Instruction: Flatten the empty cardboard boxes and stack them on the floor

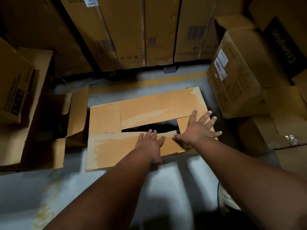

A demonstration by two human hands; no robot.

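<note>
Cardboard box [146, 113] sits on the grey floor [49, 188] mid-frame, top flaps mostly folded shut with a dark gap between them. Left hand [150, 141] lies flat on the near flap, fingers straight and together; right hand [198, 128] presses the right-side flap, fingers splayed apart. Open boxes [54, 123] left, stacked cartons [240, 72] right and behind.

The gap [150, 126] between the flaps of the box [159, 107] under my hands is black, so I cannot see inside; my left hand [150, 143] hides part of the near flap; my right hand [197, 128] covers the right flap's edge; the tall cartons [132, 30] run off the top edge; their labels are too blurred to read.
</note>
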